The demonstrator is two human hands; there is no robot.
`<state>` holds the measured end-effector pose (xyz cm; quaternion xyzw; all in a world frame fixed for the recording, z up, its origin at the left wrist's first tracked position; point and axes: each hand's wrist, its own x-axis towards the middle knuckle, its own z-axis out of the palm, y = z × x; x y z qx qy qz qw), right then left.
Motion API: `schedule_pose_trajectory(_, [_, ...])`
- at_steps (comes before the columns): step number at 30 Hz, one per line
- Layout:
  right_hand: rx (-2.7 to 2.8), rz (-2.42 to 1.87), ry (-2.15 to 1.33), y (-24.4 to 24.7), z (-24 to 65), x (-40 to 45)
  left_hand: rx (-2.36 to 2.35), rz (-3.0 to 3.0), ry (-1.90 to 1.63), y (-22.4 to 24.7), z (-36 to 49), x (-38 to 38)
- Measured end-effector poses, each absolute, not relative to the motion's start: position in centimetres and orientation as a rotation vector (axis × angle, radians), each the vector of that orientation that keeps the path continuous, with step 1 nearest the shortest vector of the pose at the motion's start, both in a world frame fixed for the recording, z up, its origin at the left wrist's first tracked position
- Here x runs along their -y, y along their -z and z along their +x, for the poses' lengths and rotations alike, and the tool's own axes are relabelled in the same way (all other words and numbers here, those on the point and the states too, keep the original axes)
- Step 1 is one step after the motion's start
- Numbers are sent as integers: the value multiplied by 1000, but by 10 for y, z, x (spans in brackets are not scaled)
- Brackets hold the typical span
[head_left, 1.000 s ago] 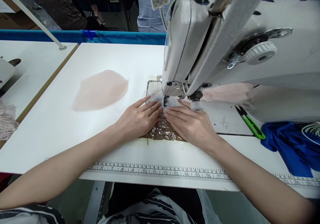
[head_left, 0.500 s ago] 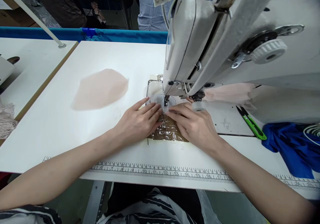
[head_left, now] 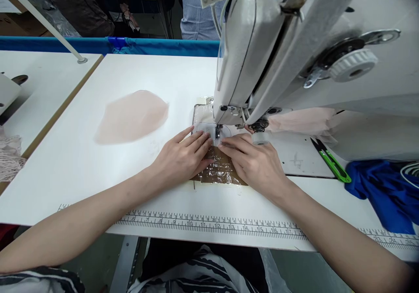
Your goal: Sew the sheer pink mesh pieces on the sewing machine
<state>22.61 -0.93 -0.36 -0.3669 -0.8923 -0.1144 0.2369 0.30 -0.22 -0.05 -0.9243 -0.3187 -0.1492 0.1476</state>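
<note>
My left hand point(head_left: 185, 155) lies palm down with its fingers stretched flat, the tips just left of the presser foot point(head_left: 217, 131) of a white sewing machine point(head_left: 242, 53). To the right of the foot, the fingers of my right hand point(head_left: 253, 160) are bent and drawn together, with index finger and thumb tips close to it. What they pinch, if anything, is too small to make out. Beneath both hands is a brown plate covered in shiny clear tape point(head_left: 221, 171). A sheer pale pink fabric piece point(head_left: 132, 116) lies flat to the left.
More pink fabric point(head_left: 299, 120) lies behind the machine's needle area. Green thread snips point(head_left: 332, 162) and a blue cloth point(head_left: 379, 192) are at the right. A printed ruler point(head_left: 203, 224) runs along the front edge. Two people point(head_left: 199, 14) are beyond the table.
</note>
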Motion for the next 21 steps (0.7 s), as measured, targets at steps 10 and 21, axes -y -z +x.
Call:
schedule_pose_trajectory(10, [2465, -1074, 332, 4, 223, 5, 1001, -2702, 454, 3, 4, -6])
schedule_pose_trajectory(21, [2475, -1091, 395, 6, 229, 0, 1092, -2720, 488, 7, 3, -15])
